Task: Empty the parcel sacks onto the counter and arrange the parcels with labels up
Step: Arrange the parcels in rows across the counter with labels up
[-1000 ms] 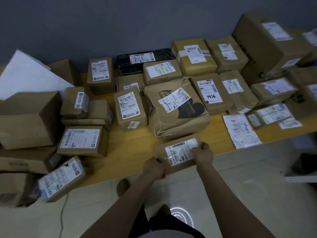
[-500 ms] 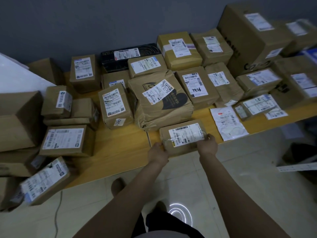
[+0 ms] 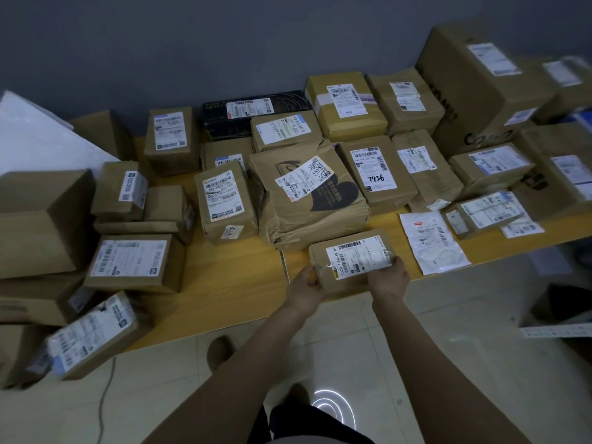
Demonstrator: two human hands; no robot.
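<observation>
The long yellow wooden counter [image 3: 224, 283] is crowded with brown parcels, nearly all showing white labels upward. The tall brown cardboard box [image 3: 474, 91] at the far right is the biggest of them. At the middle sits a crumpled brown paper-wrapped parcel with a black heart print [image 3: 307, 203], and just in front of it, at the counter's front edge, is the small flat brown cardboard parcel with a white barcode label [image 3: 349, 261] now being placed. Its label faces up. Whether it rests fully on the wood or is partly carried cannot be told.

The left hand [image 3: 306, 282] grips its left end with curled fingers, and the right hand [image 3: 389, 277] grips its right end the same way, thumb near the label's corner.

Judging by its size and square edges, this parcel is probably light and fairly stiff, so a two-ended hold suits it. Glossy tape over the label looks slippery, so fingers are better kept on bare cardboard at the short ends. The thin white plastic mailer [image 3: 432, 241] to its right would be limp by comparison and better lifted flat
</observation>
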